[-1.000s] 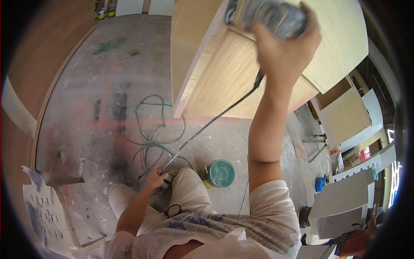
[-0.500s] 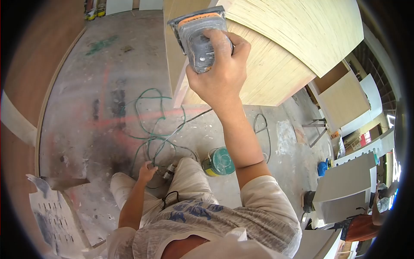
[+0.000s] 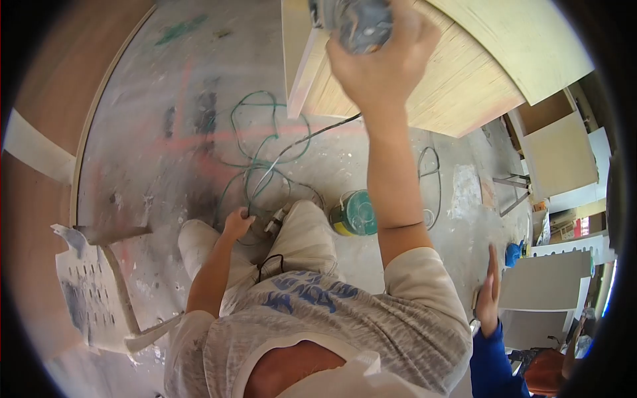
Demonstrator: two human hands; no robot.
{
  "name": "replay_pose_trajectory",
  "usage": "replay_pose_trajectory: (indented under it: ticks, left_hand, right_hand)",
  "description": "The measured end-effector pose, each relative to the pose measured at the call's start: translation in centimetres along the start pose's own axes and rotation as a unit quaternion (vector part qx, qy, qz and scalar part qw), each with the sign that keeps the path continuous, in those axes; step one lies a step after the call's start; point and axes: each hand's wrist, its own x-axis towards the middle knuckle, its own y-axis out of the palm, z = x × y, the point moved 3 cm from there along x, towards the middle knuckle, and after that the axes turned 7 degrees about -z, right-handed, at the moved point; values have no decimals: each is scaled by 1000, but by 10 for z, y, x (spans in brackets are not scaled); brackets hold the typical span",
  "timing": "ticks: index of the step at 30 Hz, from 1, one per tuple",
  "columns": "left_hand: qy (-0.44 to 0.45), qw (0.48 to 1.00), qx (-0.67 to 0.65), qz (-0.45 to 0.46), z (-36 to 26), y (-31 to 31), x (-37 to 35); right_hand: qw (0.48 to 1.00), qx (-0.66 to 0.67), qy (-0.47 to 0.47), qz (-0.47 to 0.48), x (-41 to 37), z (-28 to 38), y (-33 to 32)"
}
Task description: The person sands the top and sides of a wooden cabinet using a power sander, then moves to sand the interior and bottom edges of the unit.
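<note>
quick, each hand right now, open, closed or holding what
right hand: closed around the gray power tool
left hand: down by the cord; whether it grips it can't be told

Right hand (image 3: 391, 63), blurred, grasping a dark power sander (image 3: 363, 25) at the upper edge of the view, over a pale wooden piece (image 3: 458, 69); contact between the two cannot be made out. A dark cord (image 3: 310, 137) runs from below the right wrist down toward the left hand (image 3: 237, 224), whose fingers lie at its lower stretch, their grip unclear. Loops of green line (image 3: 232, 119) spread over the stained floor (image 3: 142, 146). A green-lidded bucket (image 3: 358, 213) stands near the right forearm. Lower right: another person's raised hand (image 3: 488, 295) and blue sleeve (image 3: 494, 365).
</note>
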Motion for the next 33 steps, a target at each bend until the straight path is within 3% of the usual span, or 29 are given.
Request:
replay_pose_trajectory:
  ticks: [8,10,14,15,16,20,22,23,26,29,32,33]
  left_hand:
    - [-6,1000,-3,-4,6,13,-13]
    - [94,986,51,-125,9,17,-23]
    - [58,989,-8,-138,-4,14,-49]
    - [33,993,-61,-98,-5,16,-52]
    - [7,992,-114,-60,-6,17,-54]
    - [-19,994,-97,-36,-11,17,-64]
    - [52,995,-75,-43,-3,24,-54]
    - [55,996,-64,-13,-3,27,-53]
    - [74,991,-109,-39,-16,26,-50]
    - [49,993,-100,-25,-19,18,-52]
    - [64,989,-131,-15,-18,13,-56]
    - [22,985,-167,-38,-15,6,-58]
  right_hand:
    - [990,28,117,70,-175,22,-18]
    - [987,24,138,77,-224,31,-22]
    - [983,10,148,109,-285,46,-20]
    - [982,11,152,110,-295,47,-20]
    - [981,7,160,107,-297,48,-20]
    - [980,31,190,51,-270,47,-17]
    - [979,18,195,61,-248,41,-17]
    - [981,43,182,47,-233,35,-20]
    - [977,30,213,3,-193,18,-22]
    - [965,90,246,-18,-156,-11,-21]
    - [917,313,247,-18,-123,-54,-15]
    - [898,366,242,-16,-122,-67,-28]
